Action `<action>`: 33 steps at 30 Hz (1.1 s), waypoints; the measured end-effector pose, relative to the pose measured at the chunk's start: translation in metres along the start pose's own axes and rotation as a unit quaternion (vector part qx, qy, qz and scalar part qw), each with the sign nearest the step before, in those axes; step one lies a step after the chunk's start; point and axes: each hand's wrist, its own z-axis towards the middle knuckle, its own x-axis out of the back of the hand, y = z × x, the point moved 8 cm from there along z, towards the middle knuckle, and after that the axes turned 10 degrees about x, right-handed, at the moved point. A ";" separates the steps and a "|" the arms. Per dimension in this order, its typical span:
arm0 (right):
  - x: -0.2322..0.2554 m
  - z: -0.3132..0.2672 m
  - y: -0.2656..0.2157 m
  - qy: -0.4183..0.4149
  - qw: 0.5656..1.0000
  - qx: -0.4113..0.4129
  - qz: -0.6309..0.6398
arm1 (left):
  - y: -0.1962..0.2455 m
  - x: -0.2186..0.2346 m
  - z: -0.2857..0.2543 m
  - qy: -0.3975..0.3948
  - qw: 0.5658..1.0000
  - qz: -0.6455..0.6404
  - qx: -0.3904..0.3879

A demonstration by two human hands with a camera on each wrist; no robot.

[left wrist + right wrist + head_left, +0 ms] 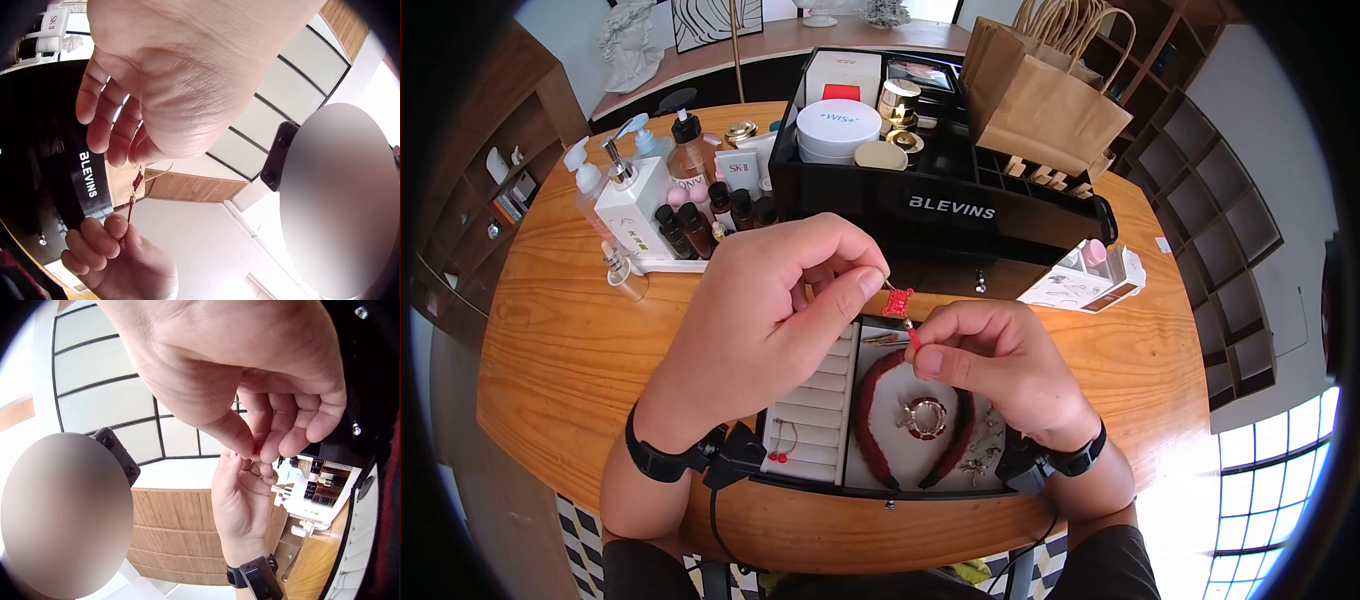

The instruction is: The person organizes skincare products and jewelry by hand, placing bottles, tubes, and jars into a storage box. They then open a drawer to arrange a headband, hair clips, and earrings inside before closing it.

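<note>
A small red knotted ornament (897,303) with a red tassel (913,337) hangs between the two hands, above a jewellery drawer. The left hand (775,315) pinches the thin hook or loop at its top between thumb and index finger. Lower down, the right hand (1000,368) pinches the tassel with thumb and forefinger. From below, the left wrist view shows the ornament (137,181) between the left hand (169,81) and the right hand (119,259). In the right wrist view the right hand's fingers mostly hide it.
The drawer holds a ring-roll section with red-beaded earrings (779,456), a dark red headband (870,420), a bracelet (925,418) and small earrings (980,464). Behind stand a black cosmetics case (880,200), paper bags (1050,110) and bottles (693,150). A white box (1080,282) lies at the right.
</note>
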 end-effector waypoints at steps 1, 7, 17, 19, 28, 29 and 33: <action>0.000 0.000 -0.001 0.000 1.000 0.000 0.000 | 0.000 0.000 0.000 0.001 1.000 0.000 0.001; 0.003 0.000 0.000 0.017 1.000 -0.015 -0.013 | 0.000 0.001 0.000 0.004 1.000 -0.005 -0.004; 0.003 0.000 0.002 0.011 1.000 -0.012 -0.005 | 0.002 0.003 0.001 0.029 0.999 -0.026 -0.038; 0.003 0.000 0.002 0.007 1.000 -0.011 0.005 | 0.001 0.003 0.002 0.031 0.998 -0.028 -0.039; 0.000 -0.001 0.001 -0.015 1.000 -0.019 0.005 | 0.001 0.003 0.002 0.026 0.999 -0.030 -0.033; 0.000 -0.001 0.001 -0.011 1.000 -0.020 0.004 | 0.001 0.003 0.002 0.026 0.999 -0.030 -0.033; 0.001 -0.001 0.002 -0.006 1.000 -0.019 -0.002 | 0.002 0.003 0.001 0.027 0.999 -0.033 -0.034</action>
